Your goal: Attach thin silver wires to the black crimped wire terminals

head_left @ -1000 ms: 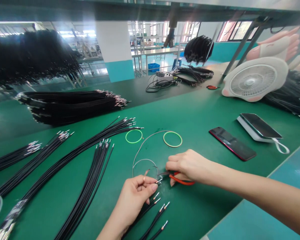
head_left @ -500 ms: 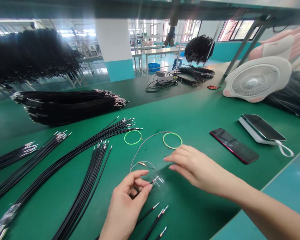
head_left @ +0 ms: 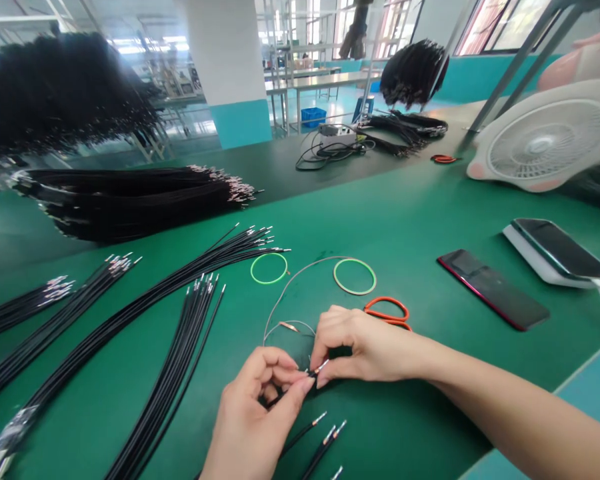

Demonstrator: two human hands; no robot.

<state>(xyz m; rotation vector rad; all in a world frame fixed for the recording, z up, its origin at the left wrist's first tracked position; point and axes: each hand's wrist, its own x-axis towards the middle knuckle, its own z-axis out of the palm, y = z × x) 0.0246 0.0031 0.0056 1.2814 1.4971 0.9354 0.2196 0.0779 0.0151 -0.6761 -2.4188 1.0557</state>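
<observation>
In the lower centre of the frame, the left hand (head_left: 265, 407) has its thumb and index finger closed on a black cable (head_left: 312, 375) with metal tip. Just right of it, the right hand (head_left: 353, 343) pinches the same tip area, its fingertips nearly together, and orange-handled scissors (head_left: 387, 311) lie beyond this hand, below the right green ring (head_left: 355, 277).

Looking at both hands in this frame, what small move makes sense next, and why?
Probably steady the left hand while the right hand gently aligns the silver-tipped cable ends: both hands' fingertips meet there, and one tip juts out at a slant beside the right thumb.
</observation>
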